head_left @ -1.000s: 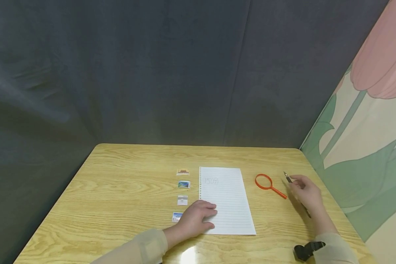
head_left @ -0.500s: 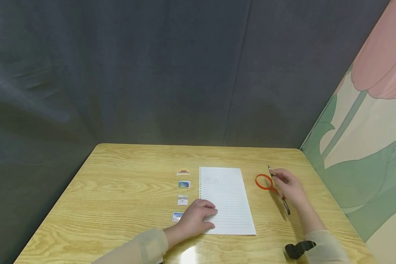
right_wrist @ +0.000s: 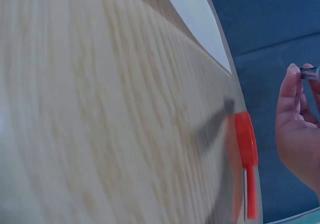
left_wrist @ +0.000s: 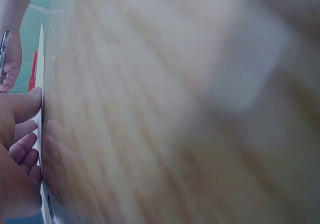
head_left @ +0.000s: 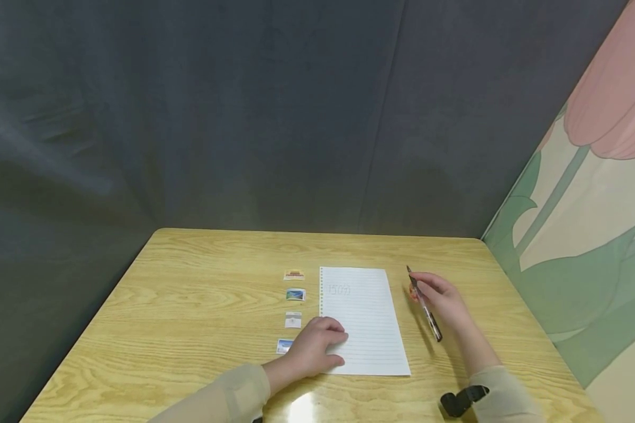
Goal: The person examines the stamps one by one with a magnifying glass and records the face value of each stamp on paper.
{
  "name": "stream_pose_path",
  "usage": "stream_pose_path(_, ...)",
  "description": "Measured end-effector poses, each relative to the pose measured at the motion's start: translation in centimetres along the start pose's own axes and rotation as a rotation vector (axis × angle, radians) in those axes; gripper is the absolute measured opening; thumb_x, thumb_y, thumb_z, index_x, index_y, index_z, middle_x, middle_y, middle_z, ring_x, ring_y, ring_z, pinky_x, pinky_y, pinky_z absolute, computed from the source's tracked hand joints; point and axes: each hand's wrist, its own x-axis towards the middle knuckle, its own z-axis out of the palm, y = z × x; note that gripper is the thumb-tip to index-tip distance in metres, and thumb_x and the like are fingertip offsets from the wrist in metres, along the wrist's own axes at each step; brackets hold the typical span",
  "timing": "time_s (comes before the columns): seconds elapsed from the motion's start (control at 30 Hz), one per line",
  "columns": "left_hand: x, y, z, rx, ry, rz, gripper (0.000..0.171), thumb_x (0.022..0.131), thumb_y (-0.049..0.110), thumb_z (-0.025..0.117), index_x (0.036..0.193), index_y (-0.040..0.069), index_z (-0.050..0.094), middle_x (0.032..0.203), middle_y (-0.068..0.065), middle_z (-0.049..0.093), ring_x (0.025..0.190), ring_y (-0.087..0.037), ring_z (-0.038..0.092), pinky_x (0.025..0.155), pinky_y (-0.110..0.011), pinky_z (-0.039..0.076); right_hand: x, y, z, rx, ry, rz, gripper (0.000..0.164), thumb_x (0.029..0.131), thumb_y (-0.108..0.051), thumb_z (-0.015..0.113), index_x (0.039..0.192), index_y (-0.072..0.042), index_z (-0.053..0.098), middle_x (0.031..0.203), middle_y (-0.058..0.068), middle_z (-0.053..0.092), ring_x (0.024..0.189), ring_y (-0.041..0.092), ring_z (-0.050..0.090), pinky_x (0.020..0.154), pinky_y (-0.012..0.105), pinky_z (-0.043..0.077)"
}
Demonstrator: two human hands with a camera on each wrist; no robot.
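A table [head_left: 201,305] bears paper [head_left: 365,320], four cards [head_left: 296,295] and a magnifier [right_wrist: 248,156].

head view: up high, looking fwd/down, furthest back, gets most of the tabletop [head_left: 201,305] + dark curtain [head_left: 275,117]
L wrist view: rly close, table tipped sideways, left hand [left_wrist: 20,156] at L edge
R wrist view: also low & sideways, right hand [right_wrist: 295,129] at R edge
pen [head_left: 425,308] overlap: all 3 views

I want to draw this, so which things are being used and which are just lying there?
Probably being used:
pen, in the right hand
paper, under the left hand

Seemingly just lying there:
magnifying glass
four little pictures beside the paper, though they might belong
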Motion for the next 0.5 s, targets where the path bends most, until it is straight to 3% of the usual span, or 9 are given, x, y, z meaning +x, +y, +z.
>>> stream_pose_path(0.07, 0.0, -0.1, 0.0, -0.005, -0.004, 0.0, 0.047, 0.08, 0.026, 0.083, 0.123, 0.011, 0.071, 0.121, 0.004, 0.061, 0.115, -0.015, 0.052, 0.106, -0.028, 0.04, 0.2, 0.2, 0.3, 0.03, -0.025, -0.002, 0.04, 0.103, -0.012, 0.052, 0.134, 0.014, 0.049, 0.102, 0.004, 0.069, 0.092, 0.017, 0.067, 0.08, 0.029, 0.057)
stream_pose_path(0.2, 0.1, -0.2, 0.0, -0.01, -0.015, -0.005, 0.047, 0.08, 0.027, 0.083, 0.123, 0.012, 0.071, 0.121, 0.005, 0.06, 0.114, -0.014, 0.052, 0.103, -0.027, 0.041, 0.3, 0.5, 1.1, -0.035, -0.032, 0.013, 0.039, 0.104, -0.01, 0.05, 0.136, 0.012, 0.049, 0.108, 0.013, 0.069, 0.096, 0.02, 0.067, 0.083, 0.031, 0.057)
stream_pose_path(0.3, 0.1, -0.2, 0.0, -0.005, -0.021, -0.009, 0.048, 0.08, 0.027, 0.083, 0.124, 0.012, 0.07, 0.121, 0.005, 0.06, 0.114, -0.013, 0.051, 0.102, -0.026, 0.042, 0.3, 0.4, 1.8, -0.021, -0.037, 0.004, 0.037, 0.102, -0.003, 0.051, 0.135, 0.014, 0.049, 0.109, 0.019, 0.068, 0.097, 0.02, 0.068, 0.084, 0.031, 0.057)
stream_pose_path(0.43, 0.1, -0.2, 0.0, -0.005, -0.027, -0.013, 0.048, 0.081, 0.028, 0.083, 0.124, 0.012, 0.07, 0.121, 0.005, 0.06, 0.114, -0.013, 0.051, 0.101, -0.025, 0.042, 0.2, 0.3, 2.8, 0.097, -0.09, -0.065, 0.039, 0.096, 0.009, 0.056, 0.131, 0.021, 0.046, 0.107, 0.018, 0.066, 0.096, 0.016, 0.068, 0.084, 0.028, 0.057)
stream_pose_path(0.5, 0.1, -0.2, 0.0, -0.005, -0.029, -0.013, 0.048, 0.081, 0.028, 0.082, 0.125, 0.012, 0.07, 0.121, 0.005, 0.06, 0.114, -0.013, 0.051, 0.101, -0.025, 0.042, 0.4, 0.4, 3.2, 0.102, -0.105, -0.11, 0.038, 0.093, 0.01, 0.059, 0.128, 0.022, 0.048, 0.103, 0.013, 0.067, 0.093, 0.011, 0.067, 0.081, 0.025, 0.057)
